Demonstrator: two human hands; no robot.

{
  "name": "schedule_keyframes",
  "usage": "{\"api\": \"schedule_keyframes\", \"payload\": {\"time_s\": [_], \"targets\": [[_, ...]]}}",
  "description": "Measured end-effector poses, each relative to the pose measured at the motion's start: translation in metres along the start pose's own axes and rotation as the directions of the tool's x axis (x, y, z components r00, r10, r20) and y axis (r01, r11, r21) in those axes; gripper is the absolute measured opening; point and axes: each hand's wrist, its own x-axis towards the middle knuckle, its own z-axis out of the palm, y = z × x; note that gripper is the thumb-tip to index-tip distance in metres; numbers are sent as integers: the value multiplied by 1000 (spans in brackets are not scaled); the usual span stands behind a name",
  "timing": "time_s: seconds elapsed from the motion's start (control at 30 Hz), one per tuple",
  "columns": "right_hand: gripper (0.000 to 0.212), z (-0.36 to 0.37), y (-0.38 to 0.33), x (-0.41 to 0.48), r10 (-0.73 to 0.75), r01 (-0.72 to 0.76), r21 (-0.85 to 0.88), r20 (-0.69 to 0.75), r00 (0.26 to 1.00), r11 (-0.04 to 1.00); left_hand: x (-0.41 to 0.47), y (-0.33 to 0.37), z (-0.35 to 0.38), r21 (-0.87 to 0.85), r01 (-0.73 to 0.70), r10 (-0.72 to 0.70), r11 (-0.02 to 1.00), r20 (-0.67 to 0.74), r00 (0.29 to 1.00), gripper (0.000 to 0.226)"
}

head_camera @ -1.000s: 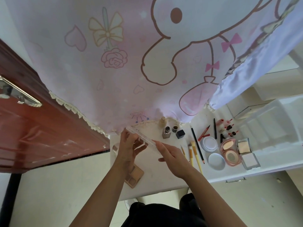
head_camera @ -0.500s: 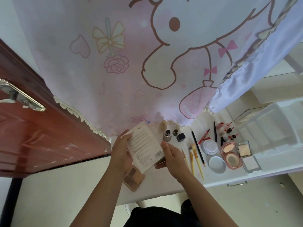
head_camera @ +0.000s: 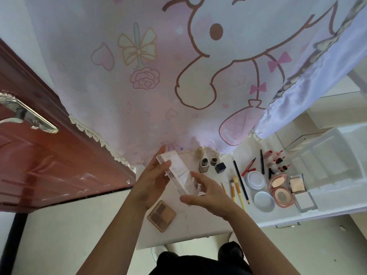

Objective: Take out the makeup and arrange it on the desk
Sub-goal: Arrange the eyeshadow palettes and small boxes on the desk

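Both of your hands grasp a clear-cased palette (head_camera: pixel 179 175) above the white desk (head_camera: pixel 198 223): your left hand (head_camera: pixel 153 179) wraps its far end, thumb across the edge, while your right hand (head_camera: pixel 206 195) pinches the near end, printed back label facing up. Directly below the case, an open brown eyeshadow palette (head_camera: pixel 161 215) lies flat near the desk's front edge. To the right, a row of makeup is already set out: small bottles (head_camera: pixel 204 165) by the curtain hem, yellow-handled brushes (head_camera: pixel 236 188) beside a long black pencil (head_camera: pixel 240 182), two round white compacts (head_camera: pixel 263 198), a pink open compact (head_camera: pixel 281 190) and a square mirrored powder case (head_camera: pixel 300 192). Small lipsticks (head_camera: pixel 278 160) stand behind them. A pink cartoon curtain (head_camera: pixel 158 76) hangs over the desk's back edge, a red-brown door (head_camera: pixel 49 165) to the left.
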Motion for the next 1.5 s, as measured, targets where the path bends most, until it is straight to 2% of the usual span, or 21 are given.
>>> {"api": "schedule_keyframes", "payload": {"time_s": [0.07,0.17,0.3,0.5,0.6,0.7,0.9,1.07,1.17,1.23,1.33,1.37,1.47,1.5], "targets": [[101,0,2,0,-1,-8,127,68,998,992,1,0,-4,64,5,-9,998,68,998,80],[91,1,3,1,-21,-12,245,129,991,969,1,2,-5,104,-5,-3,995,73,997,93],[86,0,3,0,-54,-2,336,159,986,942,2,3,1,146,-29,19,989,70,997,90],[89,-2,-1,5,-34,-16,333,143,989,943,8,3,8,117,-51,48,992,29,998,91],[81,3,-6,9,-11,-5,309,49,999,951,9,6,11,152,-57,60,987,-12,998,78],[87,6,-11,13,-59,62,173,-27,998,983,11,4,15,242,-50,62,969,-43,997,63],[63,7,-17,8,-191,195,146,-41,981,970,14,1,9,285,-4,20,959,-53,998,72],[49,8,-21,7,-208,208,115,-6,978,971,17,0,3,283,26,-1,959,-86,996,92],[46,6,-22,5,-201,201,123,-16,980,972,18,0,2,270,27,-5,962,-81,997,74],[44,0,-24,4,-174,175,167,-20,984,970,17,-3,1,251,36,-9,967,-107,994,65],[44,-13,-30,7,-110,115,190,-33,993,975,17,-3,-1,149,106,-82,983,-161,984,86],[44,-17,-32,8,-84,92,208,-51,995,974,17,-2,-1,104,127,-109,986,-160,981,85],[39,-28,-31,10,-36,69,237,-143,989,969,14,0,-7,-138,88,-110,987,-163,981,56],[36,-30,-30,10,-32,76,234,-186,982,969,12,-1,-12,-224,69,-105,972,-151,983,52]]}}
